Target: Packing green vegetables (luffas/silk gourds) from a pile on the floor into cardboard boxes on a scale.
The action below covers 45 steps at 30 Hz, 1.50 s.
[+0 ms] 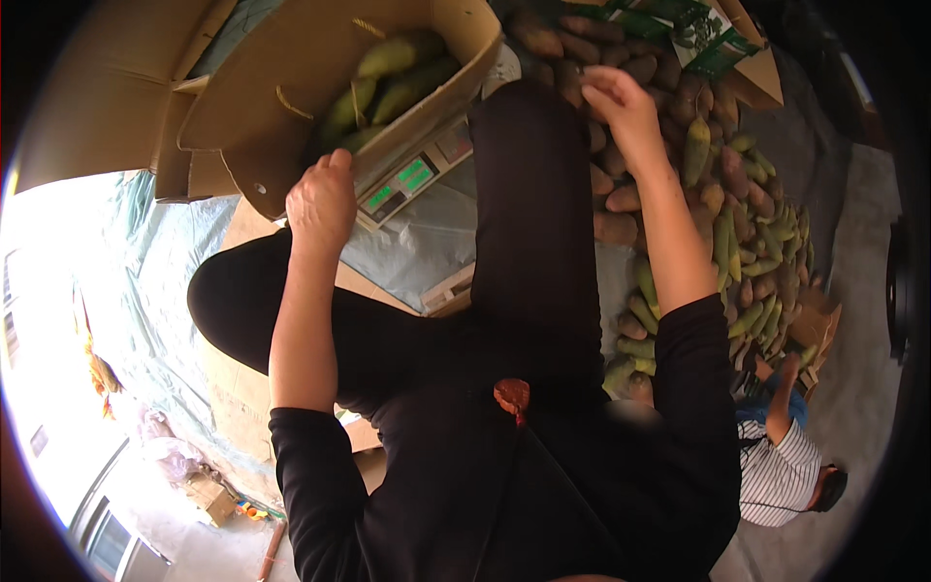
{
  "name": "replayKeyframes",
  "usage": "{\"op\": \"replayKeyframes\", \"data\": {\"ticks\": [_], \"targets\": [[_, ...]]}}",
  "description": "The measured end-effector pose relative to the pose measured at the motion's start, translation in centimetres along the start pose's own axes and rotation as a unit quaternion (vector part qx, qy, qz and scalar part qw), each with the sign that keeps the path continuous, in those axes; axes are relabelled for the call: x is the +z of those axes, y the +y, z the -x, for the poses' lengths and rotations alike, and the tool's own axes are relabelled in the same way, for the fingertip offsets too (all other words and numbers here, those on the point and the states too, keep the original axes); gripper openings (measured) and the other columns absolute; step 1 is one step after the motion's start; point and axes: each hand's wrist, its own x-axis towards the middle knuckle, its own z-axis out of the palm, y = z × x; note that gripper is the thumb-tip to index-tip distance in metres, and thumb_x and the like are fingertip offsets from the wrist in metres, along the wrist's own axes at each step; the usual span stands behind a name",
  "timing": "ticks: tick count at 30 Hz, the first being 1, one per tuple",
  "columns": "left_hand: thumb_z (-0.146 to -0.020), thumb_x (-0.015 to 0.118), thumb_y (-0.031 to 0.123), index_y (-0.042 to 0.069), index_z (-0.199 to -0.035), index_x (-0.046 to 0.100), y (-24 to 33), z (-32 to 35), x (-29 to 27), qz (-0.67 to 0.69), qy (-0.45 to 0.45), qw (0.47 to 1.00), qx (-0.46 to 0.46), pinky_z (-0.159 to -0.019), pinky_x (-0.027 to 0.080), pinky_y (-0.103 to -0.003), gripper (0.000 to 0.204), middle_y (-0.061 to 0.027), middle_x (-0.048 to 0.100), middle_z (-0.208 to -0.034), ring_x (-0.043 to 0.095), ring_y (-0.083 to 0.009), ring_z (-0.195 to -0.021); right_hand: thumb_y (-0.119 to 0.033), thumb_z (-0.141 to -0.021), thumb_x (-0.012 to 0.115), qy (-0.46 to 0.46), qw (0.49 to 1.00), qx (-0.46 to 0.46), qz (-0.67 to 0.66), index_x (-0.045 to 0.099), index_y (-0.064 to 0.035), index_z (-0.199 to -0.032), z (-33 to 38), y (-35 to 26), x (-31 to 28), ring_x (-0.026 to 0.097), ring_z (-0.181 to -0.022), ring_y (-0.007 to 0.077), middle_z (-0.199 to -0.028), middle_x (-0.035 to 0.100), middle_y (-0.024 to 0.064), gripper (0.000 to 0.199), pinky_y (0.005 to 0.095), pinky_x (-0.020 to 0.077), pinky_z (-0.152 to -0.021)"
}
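Note:
My left hand (323, 202) is curled over the near corner of an open cardboard box (247, 107). Inside the box lie several long green radishes (400, 54), with yellow rope loops on its walls. Beneath the box, a scale (400, 184) shows a lit green display. My right hand (626, 112) hovers over a heap of radishes (616, 228), thumb and forefinger slightly apart, with nothing visible between them. Its radishes are partly brown or reddish and partly green; the nearest ones lie just below my fingers.
Green printed packaging (713, 44) sits in another carton (761, 73) beyond the heap. A person in a striped shirt (781, 475) is at the lower right, by a small carton (819, 330). Pale plastic sheeting (145, 291) covers the floor at left. My bent knees flank the scale.

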Motion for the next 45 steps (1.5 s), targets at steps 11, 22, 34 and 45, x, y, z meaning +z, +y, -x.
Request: {"op": "replayKeyframes", "data": {"ticks": [11,22,34,45], "targets": [[-0.080,0.066,0.028,0.011,-0.101,0.063,0.5,0.2,-1.0,0.070,0.038,0.997,-0.004,-0.068,0.051,-0.039,0.027,-0.0079,0.065,-0.090,0.063,-0.0282,-0.082,-0.015,-0.083,0.061,-0.168,0.809,-0.009,0.563,0.059,-0.0063,-0.087,22.4,27.8,-10.9,0.061,-0.064,0.0227,-0.082,0.063,0.0127,0.010,0.0364,0.0474,-0.053],[-0.087,0.061,0.021,0.004,-0.107,0.064,-2.0,0.8,-1.1,0.157,0.089,0.984,0.002,-0.075,0.051,-0.036,0.026,-0.0147,0.066,-0.096,0.064,-0.0270,-0.086,-0.016,-0.079,0.065,0.103,0.809,0.577,0.039,0.060,-0.0083,-0.098,37.6,29.8,-12.8,0.057,-0.059,0.0130,-0.072,0.060,0.0045,0.021,0.0272,0.0406,-0.044],[-0.091,0.057,0.027,0.004,-0.108,0.065,-1.7,1.0,-1.0,0.105,0.094,0.990,0.011,-0.074,0.051,-0.035,0.029,-0.0138,0.066,-0.098,0.065,-0.0251,-0.087,-0.015,-0.073,0.069,-0.205,0.737,0.512,0.390,0.058,-0.0116,-0.110,48.3,25.1,-6.3,0.054,-0.110,0.0319,-0.114,0.058,0.0115,0.038,0.0414,0.0471,-0.085],[-0.091,0.057,0.018,0.004,-0.107,0.064,-2.7,2.3,-0.8,0.114,0.109,0.986,0.052,-0.070,0.050,-0.034,0.023,-0.0123,0.066,-0.094,0.063,-0.0236,-0.081,-0.033,-0.064,0.074,-0.367,0.744,0.221,0.513,0.055,-0.0179,-0.118,51.7,25.1,3.2,0.048,-0.105,0.0204,-0.105,0.050,0.0013,0.059,0.0394,0.0414,-0.075]]}}
